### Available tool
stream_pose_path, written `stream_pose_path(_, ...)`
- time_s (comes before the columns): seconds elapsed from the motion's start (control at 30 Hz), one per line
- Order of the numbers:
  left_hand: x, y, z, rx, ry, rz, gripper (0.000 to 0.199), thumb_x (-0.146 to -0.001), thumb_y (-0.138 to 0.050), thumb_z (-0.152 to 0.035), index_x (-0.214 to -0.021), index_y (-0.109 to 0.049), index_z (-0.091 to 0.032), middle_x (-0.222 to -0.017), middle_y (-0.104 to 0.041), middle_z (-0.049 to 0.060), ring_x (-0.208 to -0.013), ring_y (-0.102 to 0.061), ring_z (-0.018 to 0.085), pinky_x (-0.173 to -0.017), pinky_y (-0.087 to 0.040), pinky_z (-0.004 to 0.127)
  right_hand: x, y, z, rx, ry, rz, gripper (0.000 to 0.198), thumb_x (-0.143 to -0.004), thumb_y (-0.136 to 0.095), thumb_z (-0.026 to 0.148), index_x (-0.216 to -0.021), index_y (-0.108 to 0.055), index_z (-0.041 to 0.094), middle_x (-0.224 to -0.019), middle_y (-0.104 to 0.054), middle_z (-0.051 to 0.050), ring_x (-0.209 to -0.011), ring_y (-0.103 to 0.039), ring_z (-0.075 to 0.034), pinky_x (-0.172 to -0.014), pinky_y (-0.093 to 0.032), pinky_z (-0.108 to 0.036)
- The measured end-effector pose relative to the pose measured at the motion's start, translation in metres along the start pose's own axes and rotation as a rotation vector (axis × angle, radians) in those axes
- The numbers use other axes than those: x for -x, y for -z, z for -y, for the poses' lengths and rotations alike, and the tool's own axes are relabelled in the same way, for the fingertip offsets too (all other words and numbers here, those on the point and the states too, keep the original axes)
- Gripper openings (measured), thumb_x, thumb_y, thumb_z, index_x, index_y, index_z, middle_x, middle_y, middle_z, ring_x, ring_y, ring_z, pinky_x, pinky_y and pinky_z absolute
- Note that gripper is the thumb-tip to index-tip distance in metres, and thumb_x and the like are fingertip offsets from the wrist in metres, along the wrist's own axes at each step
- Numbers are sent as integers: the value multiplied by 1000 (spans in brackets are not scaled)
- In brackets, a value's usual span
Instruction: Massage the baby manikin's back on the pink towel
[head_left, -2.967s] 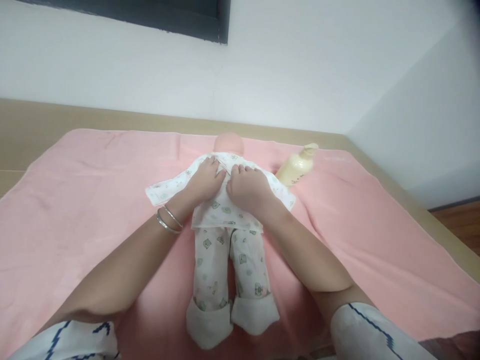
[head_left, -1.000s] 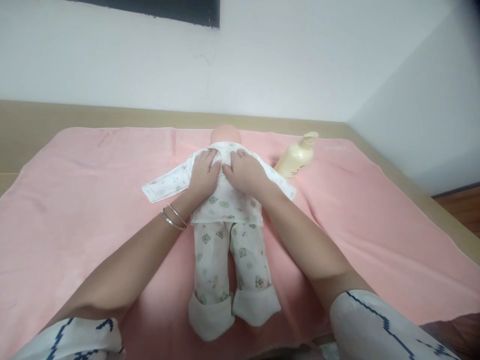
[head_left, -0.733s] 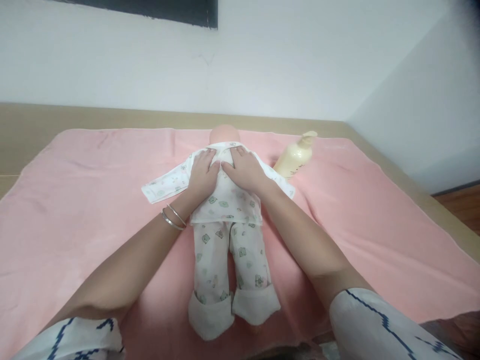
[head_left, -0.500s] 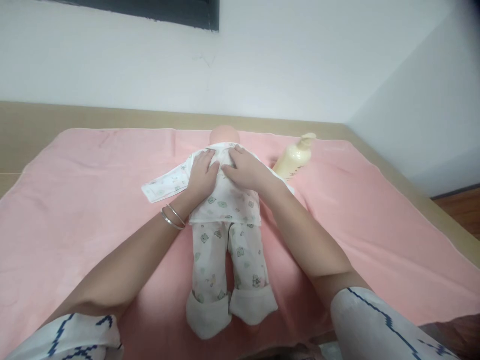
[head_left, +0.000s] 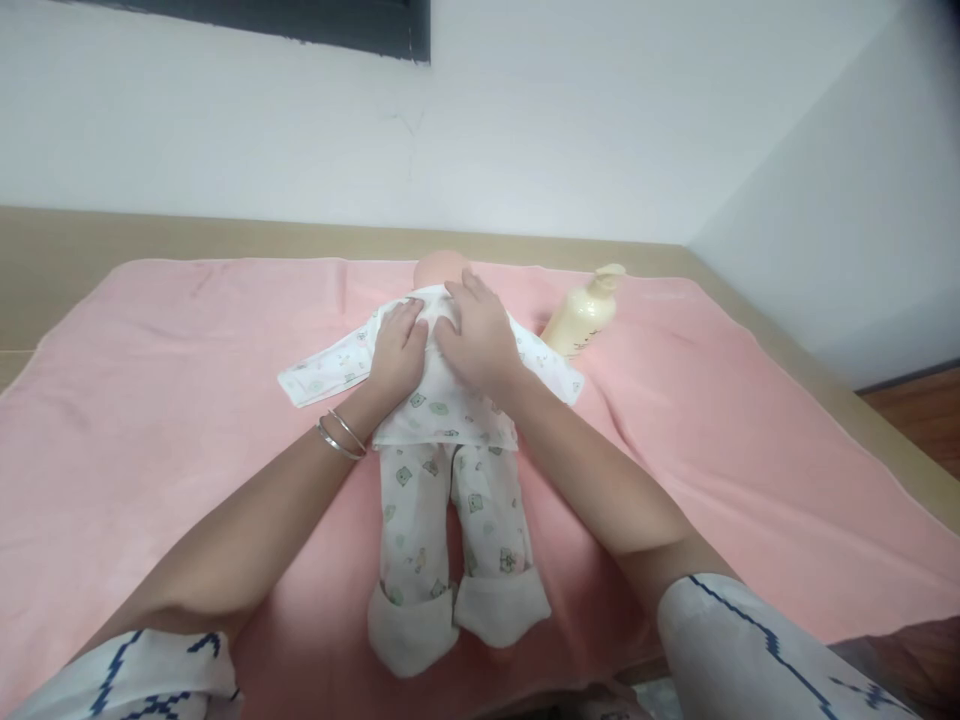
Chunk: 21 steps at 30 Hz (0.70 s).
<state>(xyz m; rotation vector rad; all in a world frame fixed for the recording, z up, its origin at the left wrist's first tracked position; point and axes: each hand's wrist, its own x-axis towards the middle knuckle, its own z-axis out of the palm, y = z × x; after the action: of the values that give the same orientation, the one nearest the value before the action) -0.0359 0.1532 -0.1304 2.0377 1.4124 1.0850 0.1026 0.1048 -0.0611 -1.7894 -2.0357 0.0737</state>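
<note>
A baby doll (head_left: pixel 442 268) lies stretched out on a pink cloth, its bare head at the far end and its face out of sight. It wears a white printed top (head_left: pixel 450 415) and matching trousers (head_left: pixel 414 520) with wide turned-up cuffs. My left hand (head_left: pixel 399 348) rests flat on the left side of the top, near the shoulder, with two bangles on the wrist. My right hand (head_left: pixel 480 335) is on the upper right of the top, fingers stretched towards the doll's neck. Neither hand grips anything. The doll's sleeves spread out to both sides.
A cream pump bottle (head_left: pixel 583 315) lies tilted on the pink cloth (head_left: pixel 735 450), right of the doll. The cloth covers a wooden surface (head_left: pixel 225 232) that ends at a white wall (head_left: pixel 570 120). A dark frame (head_left: pixel 360 25) is on the wall at upper left.
My right hand has moved up and slightly left towards the doll's neck, uncovering more of the right sleeve. My left hand stays on the top. The view has shifted a little.
</note>
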Motion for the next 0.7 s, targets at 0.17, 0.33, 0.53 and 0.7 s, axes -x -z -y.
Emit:
stream_pose_path(0.17,0,0,0,8,-2,-9,52,-103,-34,-38,-142,-61,-16,-156,-54,13,-150,-45,26,-132,-30,47,1,3,-1,-48,19,-79,59,-98,-30,20,-155,-42,9,-169,-32,-17,-160,-26,-27,-129,-28,-53)
stream_pose_path(0.33,-3,-4,11,44,-46,-35,51,-103,-38,-40,-139,-62,-14,-153,-57,15,-148,-48,28,-132,-30,48,-8,-24,-12,-149,92,58,54,-96,-46,27,-147,-56,10,-163,-44,-15,-155,-36,-31,-131,-23,-55)
stream_pose_path(0.53,-2,-5,14,50,-59,-51,50,-103,-40,-40,-140,-62,-16,-153,-58,14,-147,-48,28,-131,-31,48,-12,3,-19,-376,23,-22,56,-93,-44,26,-145,-59,12,-156,-54,-10,-152,-43,-25,-129,-34,-43)
stream_pose_path(0.7,-2,-5,12,58,-60,-52,50,-102,-39,-40,-140,-63,-15,-152,-58,14,-147,-48,28,-131,-31,49,-4,-2,-10,-295,44,-91,55,-94,-39,21,-146,-56,14,-164,-43,-10,-157,-35,-25,-130,-30,-49)
